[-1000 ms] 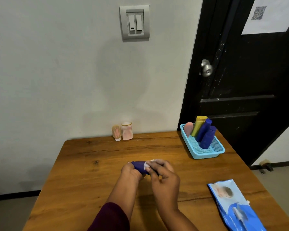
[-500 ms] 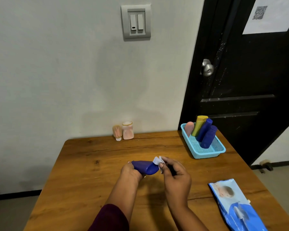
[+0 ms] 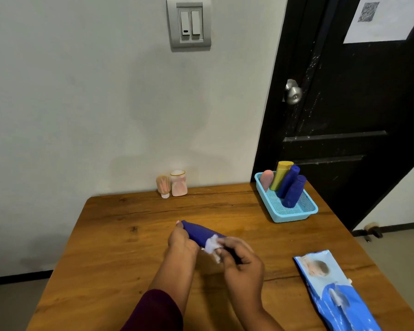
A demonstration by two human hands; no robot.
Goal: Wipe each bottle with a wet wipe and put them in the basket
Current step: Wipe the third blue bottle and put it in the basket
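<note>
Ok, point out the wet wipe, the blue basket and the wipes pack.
wet wipe (image 3: 212,242): head view, its crumpled white middle.
blue basket (image 3: 293,217): head view, its near wall.
wipes pack (image 3: 332,291): head view, middle of its top face.

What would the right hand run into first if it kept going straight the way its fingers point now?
The blue bottle held by the left hand. The right hand points left and away, and the wet wipe it pinches looks pressed against that bottle. With only one view, depth is uncertain.
</note>
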